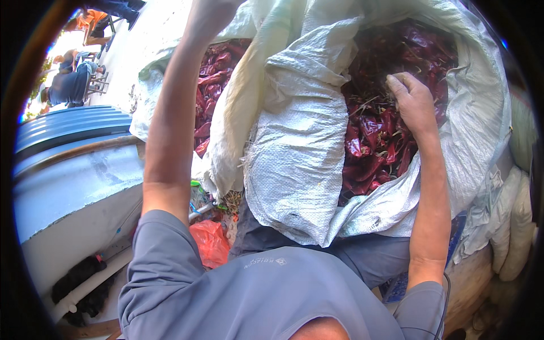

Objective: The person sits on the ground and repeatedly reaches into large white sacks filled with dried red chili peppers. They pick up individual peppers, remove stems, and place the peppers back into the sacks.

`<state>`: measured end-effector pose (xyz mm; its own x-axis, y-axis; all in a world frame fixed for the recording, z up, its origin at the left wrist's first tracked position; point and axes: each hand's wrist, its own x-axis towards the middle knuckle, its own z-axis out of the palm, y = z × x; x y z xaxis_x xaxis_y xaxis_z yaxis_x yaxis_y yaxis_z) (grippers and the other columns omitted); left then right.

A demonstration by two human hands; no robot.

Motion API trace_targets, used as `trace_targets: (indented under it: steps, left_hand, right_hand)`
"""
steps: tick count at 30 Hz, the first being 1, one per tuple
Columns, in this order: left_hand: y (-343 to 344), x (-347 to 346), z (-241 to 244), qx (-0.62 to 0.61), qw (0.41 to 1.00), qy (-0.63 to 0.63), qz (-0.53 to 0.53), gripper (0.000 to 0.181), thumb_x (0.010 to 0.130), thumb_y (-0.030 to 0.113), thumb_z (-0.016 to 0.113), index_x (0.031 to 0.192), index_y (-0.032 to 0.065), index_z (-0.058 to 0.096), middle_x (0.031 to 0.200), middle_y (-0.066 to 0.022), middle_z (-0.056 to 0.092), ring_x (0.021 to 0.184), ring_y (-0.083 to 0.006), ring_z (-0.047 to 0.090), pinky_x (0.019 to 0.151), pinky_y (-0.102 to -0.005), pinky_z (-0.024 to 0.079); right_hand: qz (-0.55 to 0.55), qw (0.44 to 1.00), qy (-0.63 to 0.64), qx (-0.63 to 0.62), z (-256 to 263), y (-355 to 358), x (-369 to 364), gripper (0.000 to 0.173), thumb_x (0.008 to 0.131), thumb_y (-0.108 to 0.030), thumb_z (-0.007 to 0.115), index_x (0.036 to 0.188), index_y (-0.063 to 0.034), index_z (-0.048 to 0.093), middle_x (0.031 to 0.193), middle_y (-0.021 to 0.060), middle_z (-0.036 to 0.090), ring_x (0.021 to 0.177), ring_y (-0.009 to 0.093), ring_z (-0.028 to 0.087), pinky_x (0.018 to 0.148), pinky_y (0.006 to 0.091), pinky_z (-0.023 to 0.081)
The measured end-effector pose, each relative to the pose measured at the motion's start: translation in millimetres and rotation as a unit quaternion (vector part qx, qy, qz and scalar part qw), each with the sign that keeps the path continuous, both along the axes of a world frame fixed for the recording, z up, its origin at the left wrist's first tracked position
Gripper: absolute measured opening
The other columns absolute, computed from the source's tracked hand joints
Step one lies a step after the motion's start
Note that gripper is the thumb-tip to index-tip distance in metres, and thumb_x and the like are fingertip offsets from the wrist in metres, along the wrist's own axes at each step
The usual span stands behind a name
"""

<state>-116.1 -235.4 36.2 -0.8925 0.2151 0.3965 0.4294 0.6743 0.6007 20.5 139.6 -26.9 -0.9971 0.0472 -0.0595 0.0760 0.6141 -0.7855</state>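
Note:
Two woven white plastic sacks with rolled-down rims stand before me, filled with dried red chili peppers. Over the peppers (374,127) in the right sack (297,140) is my right hand (414,100), its fingers curled and thumb bent in. A tuft of dry stems (365,104) lies just under and beside the fingertips; whether they grip it is unclear. My left arm reaches across the left sack (231,140), which holds more peppers (212,89). At the top edge my left hand (219,8) is mostly cut off, with its fingers out of view.
A red plastic bag (210,242) and litter lie by my left side. Left stands a low wall (80,187) with a blue corrugated sheet (76,123) beyond. Dark furry animals (80,276) rest below it. Several people sit at the upper left. More white sacks (514,225) are at right.

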Motion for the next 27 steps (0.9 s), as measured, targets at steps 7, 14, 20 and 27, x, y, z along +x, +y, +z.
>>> trace_targets:
  steps: [7,14,20,27]
  left_hand:
    - [-88.2,129.1,-155.9,-0.363,0.902,-0.165,0.164,0.051,0.083,0.037,0.068,0.129,0.0179,0.064,0.132,-0.0164,0.061,0.123,-0.034,0.057,0.101,-0.0463,0.048]
    - [-156.2,188.2,-160.5,-0.281,0.893,-0.277,0.217,0.049,0.086,0.037,0.061,0.131,0.0192,0.061,0.123,-0.0188,0.063,0.112,-0.0395,0.063,0.094,-0.0499,0.051]
    - [-152.3,135.2,-194.9,-0.316,0.857,-0.314,0.259,0.068,0.088,0.055,0.056,0.14,0.0112,0.053,0.122,-0.0287,0.062,0.112,-0.0452,0.062,0.095,-0.0524,0.049]
    - [-151.6,91.2,-184.0,-0.274,0.862,-0.366,0.219,0.075,0.09,0.065,0.046,0.129,0.0034,0.061,0.123,-0.0296,0.063,0.118,-0.0438,0.059,0.099,-0.0498,0.046]
  right_hand:
    - [0.01,0.998,0.052,-0.028,4.3,-14.7,-1.8,0.026,0.096,-0.028,0.066,0.098,-0.0018,0.071,0.075,0.0065,0.067,0.068,0.013,0.059,0.067,0.0306,0.049]
    - [0.004,1.0,0.0,0.008,5.9,-12.8,-0.3,0.028,0.097,-0.027,0.063,0.103,-0.0003,0.069,0.08,0.0109,0.069,0.072,0.019,0.063,0.072,0.0328,0.049]
    - [0.006,1.0,-0.016,0.015,0.5,-18.5,8.1,0.027,0.097,-0.025,0.064,0.102,0.0007,0.069,0.079,0.0086,0.067,0.073,0.014,0.059,0.072,0.0301,0.048]
    - [-0.001,0.999,-0.054,0.003,1.8,-20.5,4.0,0.026,0.098,-0.023,0.064,0.103,0.0018,0.068,0.076,0.002,0.062,0.069,0.009,0.051,0.066,0.0266,0.044]
